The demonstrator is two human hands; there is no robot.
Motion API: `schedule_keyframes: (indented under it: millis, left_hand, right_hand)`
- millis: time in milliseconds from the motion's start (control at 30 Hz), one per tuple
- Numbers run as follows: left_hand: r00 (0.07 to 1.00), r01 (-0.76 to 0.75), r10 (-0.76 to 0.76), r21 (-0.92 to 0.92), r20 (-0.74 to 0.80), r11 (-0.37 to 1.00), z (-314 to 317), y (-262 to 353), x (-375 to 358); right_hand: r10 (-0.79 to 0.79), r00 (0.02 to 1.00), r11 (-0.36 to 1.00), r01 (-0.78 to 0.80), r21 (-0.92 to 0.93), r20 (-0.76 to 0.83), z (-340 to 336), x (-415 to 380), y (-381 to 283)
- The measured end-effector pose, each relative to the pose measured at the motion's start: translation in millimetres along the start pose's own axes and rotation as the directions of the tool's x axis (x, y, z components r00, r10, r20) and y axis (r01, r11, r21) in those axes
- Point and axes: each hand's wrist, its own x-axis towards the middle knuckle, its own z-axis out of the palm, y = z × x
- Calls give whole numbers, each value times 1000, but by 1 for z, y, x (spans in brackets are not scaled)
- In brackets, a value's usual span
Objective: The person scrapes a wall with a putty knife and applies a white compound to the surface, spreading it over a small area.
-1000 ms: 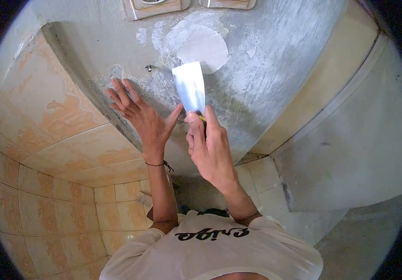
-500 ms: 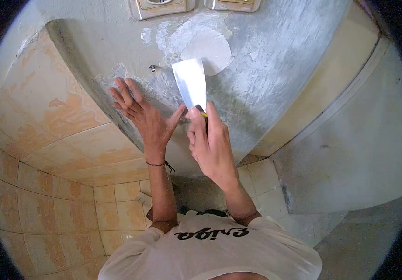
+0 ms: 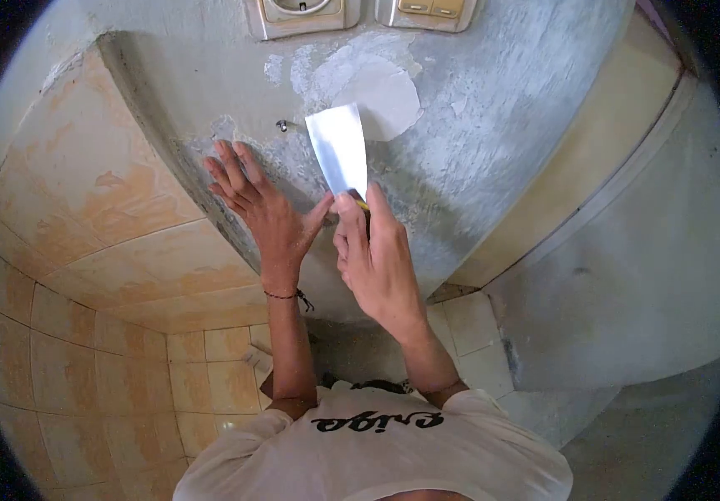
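Observation:
My right hand [image 3: 381, 263] grips the handle of a putty knife [image 3: 339, 150], most of which is hidden by my fingers. Its broad, shiny metal blade points up along the wall, with the front edge just left of a smooth pale patch [image 3: 387, 100]. Spread fingers of my left hand [image 3: 268, 217] lie against the grey wall [image 3: 469, 159], to the left of the blade. That thumb reaches close to the knife's handle end. Above the left hand, a small metal screw or hook [image 3: 281, 126] sticks out of the wall.
A power socket [image 3: 302, 10] and a switch plate [image 3: 427, 12] are mounted at the top. Orange-patterned tiles [image 3: 101, 184] cover the left side. To the right stands a pale door frame [image 3: 577, 167] beside a grey panel [image 3: 619, 275]. Floor tiles [image 3: 470, 321] show below.
The view has shifted slightly, so the wall and plates sit a little lower and further right. The blade has moved slightly left relative to the pale patch. Both hands keep their poses.

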Motion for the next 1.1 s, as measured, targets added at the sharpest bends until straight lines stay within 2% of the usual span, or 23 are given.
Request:
schedule_keyframes:
  millis: [67,133,267,333,367,400,467,533,600,633,667,733,767,900,967,1100]
  left_hand:
    - [1000,5,-5,1,-1,1000,1,0,2]
    - [1000,-6,5,-4,-10,1000,2,1,2]
    - [1000,-14,14,-7,-20,1000,2,-1,2]
    - [1000,-15,15,7,-21,1000,2,-2,2]
    - [1000,-15,15,21,-27,1000,3,-2,2]
    - [999,-7,8,22,-32,1000,4,-1,3]
    - [999,-4,5,19,-42,1000,3,1,4]
    - [999,10,-9,26,-43,1000,3,3,4]
    - [999,13,-12,28,-41,1000,3,3,5]
    - [999,5,-4,20,-45,1000,3,3,5]
    - [999,-1,1,13,-49,1000,3,3,4]
    - [999,4,-4,14,-37,1000,3,1,3]
    - [1000,9,-9,16,-26,1000,3,0,3]
    - [999,-17,18,12,-50,1000,3,-1,4]
    - [1000,-11,11,17,-28,1000,4,-2,2]
    - [1000,0,0,-4,-31,1000,5,-1,3]
  right_hand:
    - [-30,999,999,30,14,-13,1,-1,-2]
    - [52,999,998,-52,25,17,-3,-3,-5]
    - [73,995,996,-77,53,74,-6,-2,-4]
    - [146,955,895,-239,376,258,-20,0,-5]
    - [133,947,802,-277,530,294,-26,0,3]
    - [132,945,806,-278,523,299,-30,-2,8]
    - [-43,953,506,-237,829,299,-33,-8,16]
    - [-65,950,517,-229,825,305,-30,-16,19]
    - [-80,963,455,-193,869,256,-22,-21,19]
    - [-82,969,530,-156,834,233,-20,-21,21]
    - [-82,969,531,-155,833,232,-21,-22,19]
    - [-21,957,391,-258,884,289,-21,-26,12]
    - [28,958,431,-269,861,285,-17,-26,6]
    - [29,946,431,-303,850,322,-13,-26,10]
    - [47,952,551,-278,787,304,-14,-23,4]
    - [54,960,548,-259,795,276,-11,-24,-5]
